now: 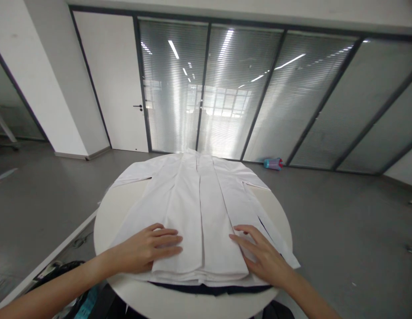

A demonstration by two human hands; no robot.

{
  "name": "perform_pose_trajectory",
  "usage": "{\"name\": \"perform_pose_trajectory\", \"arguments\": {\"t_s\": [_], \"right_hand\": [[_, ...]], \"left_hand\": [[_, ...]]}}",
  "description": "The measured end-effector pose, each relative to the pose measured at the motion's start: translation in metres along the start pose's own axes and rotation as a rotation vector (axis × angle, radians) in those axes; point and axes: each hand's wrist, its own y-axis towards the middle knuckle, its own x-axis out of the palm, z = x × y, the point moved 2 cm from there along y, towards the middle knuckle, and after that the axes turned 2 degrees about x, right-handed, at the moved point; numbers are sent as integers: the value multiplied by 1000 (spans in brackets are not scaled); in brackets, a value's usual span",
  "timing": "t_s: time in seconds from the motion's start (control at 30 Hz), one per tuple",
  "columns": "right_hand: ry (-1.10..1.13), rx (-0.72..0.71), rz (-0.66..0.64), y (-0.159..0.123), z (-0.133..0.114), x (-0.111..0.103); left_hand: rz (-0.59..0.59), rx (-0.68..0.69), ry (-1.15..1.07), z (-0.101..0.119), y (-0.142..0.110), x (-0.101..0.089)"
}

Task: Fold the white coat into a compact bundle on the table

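Note:
A white long-sleeved garment (184,212), probably a shirt or coat, lies spread on a round white table (108,217). Its collar points away from me and its front opening runs down the middle. My left hand (156,248) rests on the left front panel near the hem, fingers stretched out. On the other panel, my right hand (259,257) touches the cloth with its fingers apart. Neither hand grips anything visible. Beneath the near hem a strip of dark fabric (209,289) shows; what it belongs to is hidden.
Behind the table stand glass partitions with blinds (226,97) and a white door (113,84). A blue and red cylindrical object (273,164) lies on the grey floor (342,230) by the glass. Dark and teal items (88,303) sit low at left, below the table edge.

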Motion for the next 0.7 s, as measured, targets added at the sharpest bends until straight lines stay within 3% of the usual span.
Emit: {"name": "perform_pose_trajectory", "arguments": {"t_s": [0.17,0.4,0.5,0.7], "right_hand": [[-127,-188,-63,6,0,2],[-145,-240,-203,33,9,9],[-92,-247,-233,43,13,8],[38,-197,-293,45,14,12]], "left_hand": [[-21,-48,36,-4,6,-2],[-35,-46,-39,-39,17,-2],[-72,49,-128,-44,28,-4],[-157,250,-331,-33,50,-9]]}}
